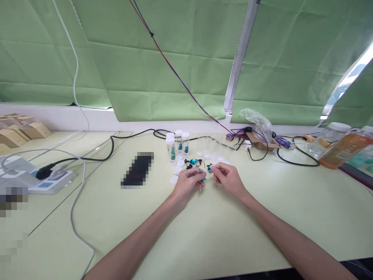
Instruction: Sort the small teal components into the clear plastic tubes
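Observation:
My left hand (190, 181) is closed in a pinch on a small blue part (203, 179) with thin metal rods sticking out of it. Close on its right, my right hand (225, 177) pinches another small blue piece (209, 168), which also has a thin rod by it. The fingertips of both hands are only a short gap apart. Just beyond them lie loose blue and black small parts (193, 161) and several white round caps (177, 170). Farther back stand clear tubes with white lids (185, 144), holding blue or green pieces.
Uncapped clear tubes (217, 144) stand behind my hands. A pixelated dark object (138, 170) lies left of them. Farther left are a power strip (55, 182) and wooden blocks (26, 130). Wires, a cardboard box (264, 144) and an orange bottle (345, 149) are on the right.

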The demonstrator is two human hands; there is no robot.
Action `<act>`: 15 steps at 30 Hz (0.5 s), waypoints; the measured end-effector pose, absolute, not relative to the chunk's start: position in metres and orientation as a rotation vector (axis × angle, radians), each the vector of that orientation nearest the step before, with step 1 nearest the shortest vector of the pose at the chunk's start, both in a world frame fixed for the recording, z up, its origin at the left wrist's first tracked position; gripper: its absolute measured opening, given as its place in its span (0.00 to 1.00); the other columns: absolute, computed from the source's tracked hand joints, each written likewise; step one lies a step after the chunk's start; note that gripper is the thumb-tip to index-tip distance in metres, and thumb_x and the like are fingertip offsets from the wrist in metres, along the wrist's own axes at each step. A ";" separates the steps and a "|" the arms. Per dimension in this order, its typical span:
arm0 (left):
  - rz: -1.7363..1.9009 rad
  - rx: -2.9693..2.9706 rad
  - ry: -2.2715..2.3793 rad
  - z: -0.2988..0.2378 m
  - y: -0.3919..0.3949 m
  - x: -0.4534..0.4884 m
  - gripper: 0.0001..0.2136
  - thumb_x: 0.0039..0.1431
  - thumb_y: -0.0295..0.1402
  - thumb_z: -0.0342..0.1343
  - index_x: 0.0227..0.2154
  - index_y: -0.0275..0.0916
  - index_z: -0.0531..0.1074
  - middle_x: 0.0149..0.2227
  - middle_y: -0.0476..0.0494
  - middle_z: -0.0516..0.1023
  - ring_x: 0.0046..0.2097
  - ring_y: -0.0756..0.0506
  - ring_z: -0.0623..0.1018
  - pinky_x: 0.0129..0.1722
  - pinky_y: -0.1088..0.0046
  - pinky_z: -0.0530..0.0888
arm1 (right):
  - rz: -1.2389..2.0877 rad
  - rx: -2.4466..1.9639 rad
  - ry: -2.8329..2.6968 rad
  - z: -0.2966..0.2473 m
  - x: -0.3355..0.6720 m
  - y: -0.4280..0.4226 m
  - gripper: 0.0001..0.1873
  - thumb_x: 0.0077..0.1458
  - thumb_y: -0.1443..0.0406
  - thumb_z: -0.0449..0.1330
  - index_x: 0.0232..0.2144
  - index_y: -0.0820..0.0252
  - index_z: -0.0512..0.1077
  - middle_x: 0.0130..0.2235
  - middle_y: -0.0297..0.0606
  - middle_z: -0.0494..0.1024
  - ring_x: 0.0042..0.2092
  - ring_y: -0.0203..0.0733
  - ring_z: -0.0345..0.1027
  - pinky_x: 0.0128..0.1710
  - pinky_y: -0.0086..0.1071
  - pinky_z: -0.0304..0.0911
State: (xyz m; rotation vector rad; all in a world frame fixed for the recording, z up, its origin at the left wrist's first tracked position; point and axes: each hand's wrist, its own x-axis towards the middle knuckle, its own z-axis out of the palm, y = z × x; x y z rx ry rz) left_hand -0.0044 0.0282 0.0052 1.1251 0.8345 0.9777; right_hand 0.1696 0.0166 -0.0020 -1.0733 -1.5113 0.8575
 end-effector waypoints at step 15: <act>0.980 1.118 0.824 0.002 0.029 -0.005 0.09 0.48 0.35 0.65 0.27 0.34 0.76 0.27 0.47 0.70 0.25 0.51 0.72 0.23 0.76 0.67 | 0.860 -1.083 -1.511 -0.002 0.169 0.017 0.17 0.59 0.54 0.58 0.24 0.60 0.69 0.19 0.31 0.68 0.21 0.34 0.60 0.23 0.28 0.58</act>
